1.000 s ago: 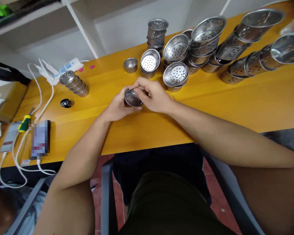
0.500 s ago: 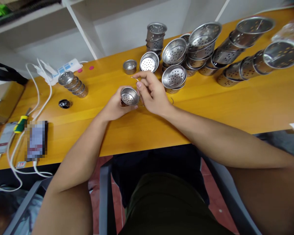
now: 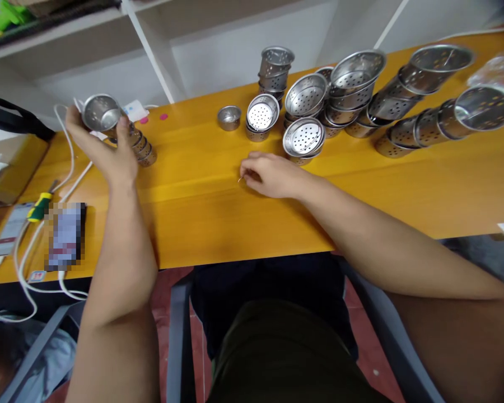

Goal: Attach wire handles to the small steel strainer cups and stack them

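Observation:
My left hand (image 3: 105, 148) is raised at the left of the orange table (image 3: 201, 207), its fingers wrapped round a small perforated steel cup (image 3: 101, 112). It holds the cup over a leaning stack of like cups (image 3: 143, 150). My right hand (image 3: 269, 174) rests on the table near the middle, its fingers curled in a pinch on a thin wire piece (image 3: 240, 179). A flat strainer basket (image 3: 303, 137) lies just beyond that hand.
Several stacks of steel strainer baskets (image 3: 353, 84) and long rows of cups (image 3: 437, 117) fill the back right. A small plain cup (image 3: 229, 117) stands alone. At the left lie a white power strip (image 3: 130, 111) with cables, a screwdriver (image 3: 40, 205) and a blurred packet (image 3: 65, 235).
My left hand carried the cup from the table's middle up and left to the leaning stack. My right hand let go of the cup and came down onto the table with the wire.

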A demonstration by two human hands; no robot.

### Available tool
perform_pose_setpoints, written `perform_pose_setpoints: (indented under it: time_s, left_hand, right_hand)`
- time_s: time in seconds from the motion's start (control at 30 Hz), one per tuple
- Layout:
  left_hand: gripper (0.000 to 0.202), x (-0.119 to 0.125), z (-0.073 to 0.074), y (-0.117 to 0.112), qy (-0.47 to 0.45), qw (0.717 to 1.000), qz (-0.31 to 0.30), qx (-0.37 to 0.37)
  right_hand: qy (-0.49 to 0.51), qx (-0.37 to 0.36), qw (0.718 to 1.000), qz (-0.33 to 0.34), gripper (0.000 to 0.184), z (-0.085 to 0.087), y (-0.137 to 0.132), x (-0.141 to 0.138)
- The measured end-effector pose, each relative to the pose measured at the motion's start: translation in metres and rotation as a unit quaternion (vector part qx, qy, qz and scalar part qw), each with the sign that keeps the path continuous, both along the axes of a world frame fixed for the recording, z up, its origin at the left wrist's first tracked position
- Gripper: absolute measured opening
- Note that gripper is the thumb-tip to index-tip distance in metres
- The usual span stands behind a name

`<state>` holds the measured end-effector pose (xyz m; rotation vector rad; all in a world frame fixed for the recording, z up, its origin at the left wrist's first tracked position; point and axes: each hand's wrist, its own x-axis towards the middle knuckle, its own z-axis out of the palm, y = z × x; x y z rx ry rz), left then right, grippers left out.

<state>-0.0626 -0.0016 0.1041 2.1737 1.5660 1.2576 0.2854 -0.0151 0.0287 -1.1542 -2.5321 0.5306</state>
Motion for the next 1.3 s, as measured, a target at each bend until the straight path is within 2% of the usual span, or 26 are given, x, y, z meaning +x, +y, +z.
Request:
perform_pose_setpoints:
  time_s: [0.13,0.27,0.33,0.47,0.73,0.87,0.93,1.0,1.03,1.1,1.17,1.23,1.3]
  left_hand:
    - [0.091,-0.026,-0.018,0.006,-0.037,0.992,0.117,0.007]
    - [0.071,-0.056,-0.039,0.029,-0.100,0.951,0.286,0.068]
    - [0.068,-0.065,-0.046,0.040,-0.103,0.945,0.299,0.083]
    - [0.067,-0.065,-0.053,0.048,-0.106,0.948,0.286,0.087]
    - [0.065,-0.065,-0.048,0.047,-0.118,0.942,0.306,0.071]
    - [0.064,-0.067,-0.052,0.047,-0.107,0.945,0.303,0.068]
    - [0.073,-0.070,-0.057,0.049,-0.095,0.948,0.296,0.068]
    - [0.092,-0.077,-0.062,0.054,-0.067,0.949,0.298,0.082]
    - [0.100,-0.080,-0.064,0.057,-0.048,0.946,0.306,0.098]
    - [0.102,-0.084,-0.066,0.062,-0.017,0.935,0.316,0.162]
    - [0.097,-0.079,-0.067,0.063,0.002,0.932,0.268,0.245]
    - [0.085,-0.061,-0.068,0.057,0.012,0.937,0.161,0.311]
    - [0.067,-0.032,-0.072,0.049,0.026,0.949,0.060,0.309]
  right_hand:
    - [-0.011,-0.011,1.000,-0.015,0.020,-0.002,-0.001,-0.005]
    - [-0.011,-0.018,1.000,-0.023,0.021,0.000,-0.001,-0.004]
    - [-0.006,-0.018,1.000,-0.023,0.020,-0.001,-0.001,-0.004]
    - [0.005,-0.024,1.000,-0.017,0.017,-0.004,0.000,-0.003]
    - [0.027,-0.030,0.999,-0.005,0.016,-0.009,0.000,-0.004]
    - [0.050,-0.029,0.998,0.001,0.016,-0.011,0.001,-0.005]
    - [0.063,-0.025,0.998,0.001,0.015,-0.011,0.001,-0.005]
    - [0.075,-0.017,0.997,0.001,0.015,-0.010,0.001,-0.004]
    - [0.078,-0.015,0.997,-0.001,0.015,-0.009,0.001,-0.004]
    - [0.079,-0.013,0.997,-0.003,0.015,-0.008,0.000,-0.005]
    - [0.074,-0.014,0.997,-0.004,0.016,-0.006,-0.002,-0.007]
    - [0.065,-0.012,0.998,-0.004,0.017,-0.004,-0.004,-0.010]
    - [0.057,-0.010,0.998,-0.005,0.017,-0.003,-0.007,-0.013]
